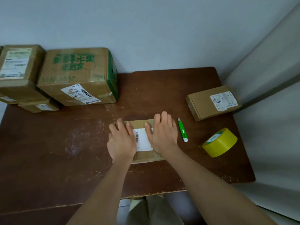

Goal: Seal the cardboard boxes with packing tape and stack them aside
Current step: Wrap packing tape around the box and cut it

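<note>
Both hands flat on small box
Left hand [121, 142] and right hand [162, 135], fingers extended, press the small box [142, 153] on the tabletop [65, 143]

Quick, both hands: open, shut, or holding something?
Left hand: open, flat on the small box.
Right hand: open, pressing the same box.

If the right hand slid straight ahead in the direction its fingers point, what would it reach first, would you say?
The right hand lies flat on the small box, fingers pointing toward the wall. Past the box's far edge, bare table lies ahead, then likely the wall; the flat box sits off to the right.
</note>
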`<state>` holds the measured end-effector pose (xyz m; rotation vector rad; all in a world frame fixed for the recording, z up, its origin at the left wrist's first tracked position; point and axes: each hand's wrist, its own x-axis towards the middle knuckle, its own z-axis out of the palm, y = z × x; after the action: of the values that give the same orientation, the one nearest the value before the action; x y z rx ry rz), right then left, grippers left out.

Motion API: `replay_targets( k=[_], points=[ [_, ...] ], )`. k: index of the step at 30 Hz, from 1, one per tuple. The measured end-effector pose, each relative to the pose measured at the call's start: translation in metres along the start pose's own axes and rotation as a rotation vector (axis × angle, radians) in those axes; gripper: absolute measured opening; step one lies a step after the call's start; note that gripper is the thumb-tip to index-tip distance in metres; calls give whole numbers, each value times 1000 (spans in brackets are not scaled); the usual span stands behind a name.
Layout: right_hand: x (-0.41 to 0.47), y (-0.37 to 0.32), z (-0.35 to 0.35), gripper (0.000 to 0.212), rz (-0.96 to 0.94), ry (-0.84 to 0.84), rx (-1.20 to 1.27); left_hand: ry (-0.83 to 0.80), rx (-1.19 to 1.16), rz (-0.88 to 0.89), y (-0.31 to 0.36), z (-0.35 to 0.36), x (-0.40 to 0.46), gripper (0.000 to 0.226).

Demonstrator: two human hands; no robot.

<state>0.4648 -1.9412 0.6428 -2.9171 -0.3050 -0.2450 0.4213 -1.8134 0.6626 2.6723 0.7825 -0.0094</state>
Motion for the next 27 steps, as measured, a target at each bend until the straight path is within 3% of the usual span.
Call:
replay_targets(
  k=[10,12,14,16,19,21,23,25,27],
  points=[
    [33,0,4,30,77,-30,87,18,-68,-46,0,-3,2,44],
    [43,3,1,32,278,-133,231,24,-90,-44,-1,-5,2,44],
    [55,7,2,23,609,-320,471,33,-108,-51,-2,-5,1,44],
    [60,8,5,15,802,-422,625,34,-134,-81,-1,-7,2,43],
    [59,10,1,53,969,-535,768,29,-232,-135,-1,-10,-1,44],
    [58,12,-13,68,1051,-673,1032,52,-330,-187,-3,-15,-3,44],
    [60,14,-33,68,1006,-732,1274,120,-466,-224,0,-24,-5,38],
    [59,17,-51,53,892,-660,1449,259,-644,-305,5,-38,-4,29],
    [55,15,-69,36,757,-547,1469,402,-820,-418,9,-49,-1,34]
  ],
)
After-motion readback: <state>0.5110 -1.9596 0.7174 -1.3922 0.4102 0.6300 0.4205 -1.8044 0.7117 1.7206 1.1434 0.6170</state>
